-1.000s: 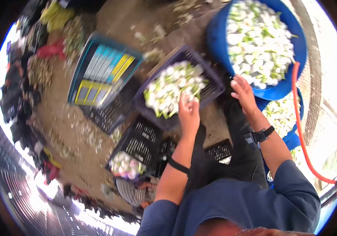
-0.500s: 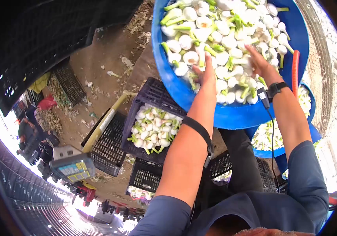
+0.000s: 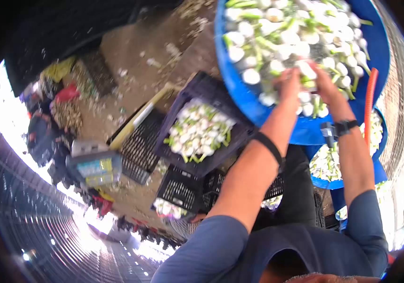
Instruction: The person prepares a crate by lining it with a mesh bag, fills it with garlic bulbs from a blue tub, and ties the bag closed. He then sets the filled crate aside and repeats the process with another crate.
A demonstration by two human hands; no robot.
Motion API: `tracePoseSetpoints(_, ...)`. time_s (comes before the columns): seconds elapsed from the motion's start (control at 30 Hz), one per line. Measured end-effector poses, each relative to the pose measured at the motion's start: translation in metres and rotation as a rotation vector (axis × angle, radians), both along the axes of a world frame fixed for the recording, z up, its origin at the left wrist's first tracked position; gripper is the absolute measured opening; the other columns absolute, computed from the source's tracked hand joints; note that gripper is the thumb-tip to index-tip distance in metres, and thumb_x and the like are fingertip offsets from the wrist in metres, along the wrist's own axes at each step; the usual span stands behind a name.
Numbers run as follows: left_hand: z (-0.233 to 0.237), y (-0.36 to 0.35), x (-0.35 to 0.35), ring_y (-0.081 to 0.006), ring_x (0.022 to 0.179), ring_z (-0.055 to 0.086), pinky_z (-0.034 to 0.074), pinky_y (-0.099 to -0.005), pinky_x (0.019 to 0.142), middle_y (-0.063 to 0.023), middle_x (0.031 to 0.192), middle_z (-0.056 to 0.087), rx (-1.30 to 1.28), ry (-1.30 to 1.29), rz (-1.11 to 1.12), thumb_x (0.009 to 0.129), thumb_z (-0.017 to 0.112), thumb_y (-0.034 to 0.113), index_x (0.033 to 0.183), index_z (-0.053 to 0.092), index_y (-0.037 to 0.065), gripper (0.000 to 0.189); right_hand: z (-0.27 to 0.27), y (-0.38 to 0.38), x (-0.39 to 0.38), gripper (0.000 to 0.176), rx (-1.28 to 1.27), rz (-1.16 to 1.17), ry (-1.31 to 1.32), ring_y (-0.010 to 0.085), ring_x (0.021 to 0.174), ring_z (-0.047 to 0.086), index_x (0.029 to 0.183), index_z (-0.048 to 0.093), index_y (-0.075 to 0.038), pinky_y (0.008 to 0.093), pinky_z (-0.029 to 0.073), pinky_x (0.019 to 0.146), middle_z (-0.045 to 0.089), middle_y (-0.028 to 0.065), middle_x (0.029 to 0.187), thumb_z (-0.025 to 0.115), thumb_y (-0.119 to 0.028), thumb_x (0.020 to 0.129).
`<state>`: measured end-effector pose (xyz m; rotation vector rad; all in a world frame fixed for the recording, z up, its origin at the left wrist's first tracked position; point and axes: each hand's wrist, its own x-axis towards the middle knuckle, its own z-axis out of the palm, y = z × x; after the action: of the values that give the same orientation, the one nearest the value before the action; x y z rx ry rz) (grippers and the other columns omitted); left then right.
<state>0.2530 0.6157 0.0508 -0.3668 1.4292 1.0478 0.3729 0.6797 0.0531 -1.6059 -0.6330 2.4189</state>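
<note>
A large blue tub (image 3: 301, 137) holds many white garlic bulbs (image 3: 293, 35) with green stem stubs, lying in water. Over the tub's near part, my left hand (image 3: 288, 86) and my right hand (image 3: 325, 85) are drawn close together. Their fingers curl in from both sides around a few garlic bulbs (image 3: 307, 70) between them. Motion blurs the fingertips, and bulbs partly hide them. A dark strap circles my left forearm; a black band with a small cabled device is on my right wrist.
Left of the tub stands a dark crate (image 3: 164, 137) of trimmed garlic, near more black crates (image 3: 180, 188) and a scale (image 3: 93, 165). A red hose (image 3: 370, 106) hangs over the tub's right rim. Another blue tub (image 3: 326, 183) with garlic sits below. People (image 3: 46, 137) are at far left.
My hands, spread apart among the bulbs before, have come together around several of them. The view has shifted, so the tub and crates appear farther right.
</note>
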Motion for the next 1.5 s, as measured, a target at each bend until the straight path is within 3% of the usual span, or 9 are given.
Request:
tracePoseSetpoints(0.3, 0.191, -0.097, -0.071, -0.0246, 0.107, 0.051, 0.044, -0.0335, 0.089, -0.0145, 0.115, 0.044, 0.095, 0.592, -0.140, 0.087, 0.062, 0.026, 0.104, 0.064, 0.002, 0.029, 0.197, -0.077, -0.090, 0.063, 0.237, 0.071, 0.143, 0.0195, 0.123, 0.045, 0.141, 0.036, -0.006, 0.0330, 0.033, 0.105, 0.047, 0.0089, 0.132, 0.052, -0.041, 0.091)
tracePoseSetpoints(0.5, 0.160, -0.249, -0.203, -0.0264, 0.110, 0.047, 0.042, -0.0365, 0.091, -0.0158, 0.121, 0.043, 0.034, 0.309, 0.526, 0.088, 0.060, 0.021, 0.120, 0.053, 0.002, 0.038, 0.154, -0.196, -0.224, 0.070, 0.476, 0.513, 0.126, 0.0238, 0.130, 0.038, 0.140, 0.038, -0.005, 0.0344, 0.029, 0.109, 0.035, 0.0151, 0.144, 0.069, -0.031, 0.083)
tracePoseSetpoints(0.67, 0.158, -0.257, -0.203, -0.0294, 0.115, 0.042, 0.041, -0.0413, 0.093, -0.0177, 0.129, 0.036, -0.333, 1.159, 0.081, 0.092, 0.054, 0.022, 0.133, 0.038, 0.001, 0.049, 0.165, -0.171, -0.207, 0.068, 0.370, 0.293, -0.045, 0.0254, 0.126, 0.042, 0.140, 0.039, -0.012, 0.0376, 0.041, 0.097, 0.040, 0.0149, 0.140, 0.070, -0.031, 0.082)
tracePoseSetpoints(0.9, 0.185, -0.078, -0.110, -0.0301, 0.116, 0.049, 0.045, -0.0390, 0.094, -0.0201, 0.130, 0.040, 0.480, 0.431, -0.208, 0.090, 0.060, 0.018, 0.134, 0.035, -0.003, 0.055, 0.095, -0.016, -0.005, 0.065, 0.319, -0.139, -0.427, 0.0264, 0.118, 0.050, 0.139, 0.036, -0.008, 0.0431, 0.043, 0.092, 0.043, 0.0106, 0.139, 0.058, -0.043, 0.089)
tracePoseSetpoints(1.03, 0.095, 0.004, -0.073, -0.0414, 0.137, 0.019, 0.027, -0.0467, 0.108, -0.0284, 0.149, 0.008, -0.054, 0.361, -0.443, 0.086, 0.052, 0.056, 0.147, 0.018, 0.006, 0.086, 0.046, 0.052, 0.050, 0.095, 0.237, 0.001, -0.649, 0.0436, 0.135, 0.021, 0.148, 0.020, -0.021, 0.0642, 0.024, 0.101, 0.021, 0.0113, 0.152, 0.055, -0.070, 0.075)
tracePoseSetpoints(1.17, 0.039, 0.051, -0.061, -0.0382, 0.142, 0.009, 0.023, -0.0498, 0.110, -0.0256, 0.152, -0.007, -0.383, 0.164, -0.375, 0.072, 0.053, 0.077, 0.150, 0.012, 0.018, 0.106, -0.025, 0.072, 0.052, 0.106, 0.159, -0.041, -0.597, 0.0406, 0.138, 0.014, 0.149, 0.017, -0.022, 0.0600, 0.019, 0.105, 0.010, 0.0088, 0.155, 0.059, -0.075, 0.068)
tracePoseSetpoints(1.3, -0.037, 0.063, -0.036, -0.0352, 0.137, 0.023, 0.030, -0.0640, 0.099, -0.0184, 0.153, 0.010, -0.341, 0.074, -0.398, 0.068, 0.056, 0.079, 0.150, 0.007, 0.013, 0.117, -0.074, 0.062, 0.030, 0.099, -0.109, 0.109, -0.145, 0.0294, 0.136, 0.024, 0.147, 0.026, -0.019, 0.0496, 0.021, 0.108, 0.026, 0.0109, 0.149, 0.059, -0.072, 0.071)
tracePoseSetpoints(1.33, -0.059, 0.065, -0.031, -0.0326, 0.119, 0.048, 0.046, -0.0523, 0.090, -0.0174, 0.137, 0.042, -0.279, 0.038, -0.288, 0.072, 0.061, 0.070, 0.143, 0.027, 0.005, 0.102, -0.075, 0.055, 0.016, 0.083, -0.066, 0.064, -0.164, 0.0239, 0.128, 0.037, 0.144, 0.034, -0.017, 0.0446, 0.032, 0.104, 0.038, 0.0105, 0.142, 0.061, -0.061, 0.079)
tracePoseSetpoints(1.5, -0.071, 0.061, -0.022, -0.0283, 0.090, 0.063, 0.055, -0.0427, 0.071, -0.0150, 0.109, 0.058, -0.144, -0.232, -0.008, 0.081, 0.062, 0.055, 0.126, 0.047, 0.002, 0.071, -0.053, 0.034, -0.003, 0.061, -0.352, -0.175, 0.197, 0.0186, 0.113, 0.053, 0.140, 0.039, -0.015, 0.0358, 0.047, 0.092, 0.051, 0.0077, 0.130, 0.060, -0.040, 0.089)
